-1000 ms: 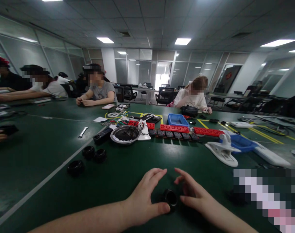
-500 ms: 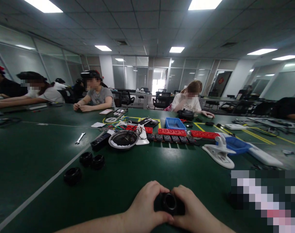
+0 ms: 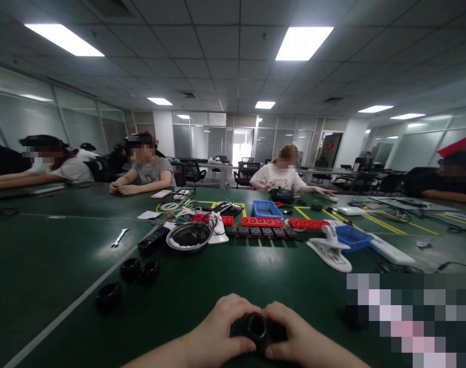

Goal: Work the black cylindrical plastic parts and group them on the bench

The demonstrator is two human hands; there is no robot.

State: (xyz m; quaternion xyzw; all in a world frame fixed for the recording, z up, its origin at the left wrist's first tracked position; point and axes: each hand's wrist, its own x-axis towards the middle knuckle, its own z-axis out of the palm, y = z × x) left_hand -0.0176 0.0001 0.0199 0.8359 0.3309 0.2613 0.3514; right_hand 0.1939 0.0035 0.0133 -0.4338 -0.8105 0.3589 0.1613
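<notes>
Low in front of me, both hands hold a black ring with a round hole facing up; a dark part of it, or a second dark piece, shows beside it between my palms. My left hand curls round its left side, thumb at the near edge. From the right, my right hand grips the same piece with fingers at the top and thumb below. Farther left on the green table lie three thick black tyre-like rings, the nearest ring a little apart from the others.
A wrench lies at the left. Ahead are a metal bowl, red socket strips, a blue basket and a white clamp stand. A person in white sits opposite; others sit around.
My view has tilted up slightly, so the table things sit lower in it. My thumbs, close together before, are now farther apart on the black ring. The person opposite has lowered a raised hand.
</notes>
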